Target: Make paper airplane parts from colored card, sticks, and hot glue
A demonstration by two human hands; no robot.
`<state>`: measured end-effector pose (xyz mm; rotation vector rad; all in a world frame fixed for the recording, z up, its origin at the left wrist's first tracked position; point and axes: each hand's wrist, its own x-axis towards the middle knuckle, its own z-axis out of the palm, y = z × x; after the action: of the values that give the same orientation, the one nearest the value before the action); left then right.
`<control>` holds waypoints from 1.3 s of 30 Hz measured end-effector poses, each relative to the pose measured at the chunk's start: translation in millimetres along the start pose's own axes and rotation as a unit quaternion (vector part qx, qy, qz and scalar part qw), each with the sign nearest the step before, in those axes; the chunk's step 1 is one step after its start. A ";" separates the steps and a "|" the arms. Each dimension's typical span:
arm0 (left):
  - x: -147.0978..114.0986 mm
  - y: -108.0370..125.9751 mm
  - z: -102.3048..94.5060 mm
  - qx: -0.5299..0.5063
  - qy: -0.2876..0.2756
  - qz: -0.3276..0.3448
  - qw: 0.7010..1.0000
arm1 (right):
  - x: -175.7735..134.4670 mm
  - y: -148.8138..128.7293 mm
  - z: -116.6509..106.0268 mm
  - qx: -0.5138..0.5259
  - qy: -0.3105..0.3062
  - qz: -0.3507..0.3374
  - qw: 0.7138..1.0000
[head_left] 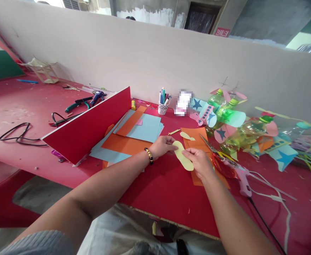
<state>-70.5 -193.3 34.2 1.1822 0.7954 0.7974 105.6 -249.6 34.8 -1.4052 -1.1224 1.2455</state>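
Yellow paper cutout (185, 162) held over red tabletop (163, 198), long axis upper L to lower R. My L hand (162, 146) pinches its upper end; my R hand (201, 163) pinches R edge approx. mid-length. Orange paper (194, 131) beyond R hand.

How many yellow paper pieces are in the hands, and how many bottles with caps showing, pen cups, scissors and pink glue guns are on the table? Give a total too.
Yellow paper piece, held in the left hand and right hand: 1
Bottles with caps showing: 4
Pen cup: 1
Scissors: 1
Pink glue gun: 1
Total: 8
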 end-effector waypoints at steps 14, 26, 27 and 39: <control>-3.1 1.0 -5.9 0.261 -0.089 0.071 0.959 | -1.8 1.2 -6.8 -0.189 -0.108 -0.011 0.976; -3.2 2.2 -3.5 0.347 -0.085 0.086 0.930 | -2.2 0.8 -3.8 -0.304 -0.112 -0.071 0.943; -2.9 1.1 -3.4 0.348 -0.079 0.091 0.930 | -1.8 1.9 -3.4 -0.314 -0.104 -0.082 0.940; 1.0 -4.3 -7.0 0.344 -0.011 0.067 0.937 | -3.1 -8.1 -20.7 -0.433 0.063 -0.197 0.878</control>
<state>-75.6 -189.9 28.5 1.8808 1.0219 0.6242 125.4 -252.6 44.6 -1.7159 -1.8793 0.3222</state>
